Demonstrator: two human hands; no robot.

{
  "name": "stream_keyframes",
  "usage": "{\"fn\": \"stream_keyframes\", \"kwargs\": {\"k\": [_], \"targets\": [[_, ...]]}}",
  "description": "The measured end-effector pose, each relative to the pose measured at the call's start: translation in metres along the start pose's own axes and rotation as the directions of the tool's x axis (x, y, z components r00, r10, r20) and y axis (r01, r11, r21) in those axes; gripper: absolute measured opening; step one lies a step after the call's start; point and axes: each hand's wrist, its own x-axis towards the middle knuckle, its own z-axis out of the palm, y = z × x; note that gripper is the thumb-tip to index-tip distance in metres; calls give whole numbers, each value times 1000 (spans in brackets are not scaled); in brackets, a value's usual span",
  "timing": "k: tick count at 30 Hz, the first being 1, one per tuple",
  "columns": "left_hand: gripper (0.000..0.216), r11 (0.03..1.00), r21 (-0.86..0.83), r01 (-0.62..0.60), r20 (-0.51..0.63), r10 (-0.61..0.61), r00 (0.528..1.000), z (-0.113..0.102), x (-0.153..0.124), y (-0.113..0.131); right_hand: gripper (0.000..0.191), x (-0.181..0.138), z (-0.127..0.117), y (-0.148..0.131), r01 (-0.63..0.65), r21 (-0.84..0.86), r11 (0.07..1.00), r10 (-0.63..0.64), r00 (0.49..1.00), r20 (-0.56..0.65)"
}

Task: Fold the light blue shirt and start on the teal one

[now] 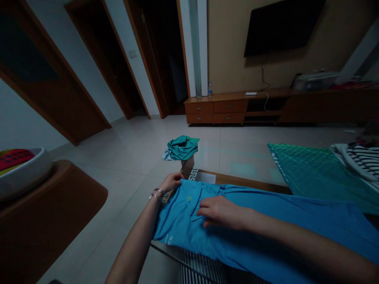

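Closest to us, a smooth, thin blue garment (pixel 251 228) lies spread across a tabletop in soft folds, with a small yellow-green mark near its far left corner. Our right hand (pixel 220 211) rests open on it, fingers lightly spread and pressing the fabric flat. Our left hand (pixel 170 182) is curled over the garment's far left corner and grips the edge, with metal bracelets (pixel 158 194) around the wrist. Black-and-white stripes (pixel 201 266) show below the garment's near edge.

The garment covers most of the table's near part. Past its far edge runs a wooden table rim (pixel 245 182), and a crumpled teal cloth (pixel 181 148) sits bunched beyond our left hand. To the right lie a flat green checked cloth (pixel 308 173) and a striped black-and-white garment (pixel 359 159).

On our left, bare tile floor (pixel 127 157) opens a wide lane beside the table, up to a curved brown wooden surface (pixel 44 228) holding a white bowl (pixel 26 175). Farthest off stand a low wooden cabinet with drawers (pixel 216 110) and a wall-mounted television (pixel 281 27).
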Motion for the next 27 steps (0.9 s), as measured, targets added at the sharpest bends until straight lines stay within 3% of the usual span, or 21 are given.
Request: {"fn": "stream_keyframes", "kwargs": {"k": [3, 6, 8, 11, 14, 15, 17, 20, 23, 27], "targets": [[18, 999, 32, -3, -17, 3, 1000, 2, -4, 3, 12, -22, -3, 16, -181, 3, 983, 181, 982, -61], [17, 997, 74, 6, -28, -4, 1000, 3, -5, 6, 20, -42, -7, 51, -427, -22, 904, 422, 899, -118], [17, 993, 113, 13, -35, -9, 999, 2, -5, 9, 24, -55, -6, 72, -522, -25, 852, 516, 848, -118], [22, 974, 226, 25, -148, 8, 989, 4, -13, 23, 24, -68, 3, 91, -549, 21, 836, 548, 832, -90], [25, 891, 451, -40, -273, 180, 945, 19, -33, 54, 29, -71, 12, 97, -511, 37, 859, 512, 854, -88], [23, 861, 497, -106, -231, 249, 940, 29, -42, 67, 30, -70, 15, 97, -500, 21, 866, 500, 861, -97], [17, 833, 482, -274, -44, 335, 941, 54, -59, 90, 27, -66, 18, 98, -491, -34, 871, 484, 867, -119], [24, 801, 462, -381, 164, 346, 924, 95, -75, 107, 15, -60, 19, 101, -511, -112, 852, 496, 857, -143], [12, 732, 588, -343, 182, 293, 939, 119, -78, 102, 14, -61, 21, 109, -568, -121, 814, 543, 819, -186], [15, 725, 612, -317, 176, 266, 948, 119, -77, 92, 15, -69, 22, 121, -633, -46, 772, 607, 758, -240]]}}
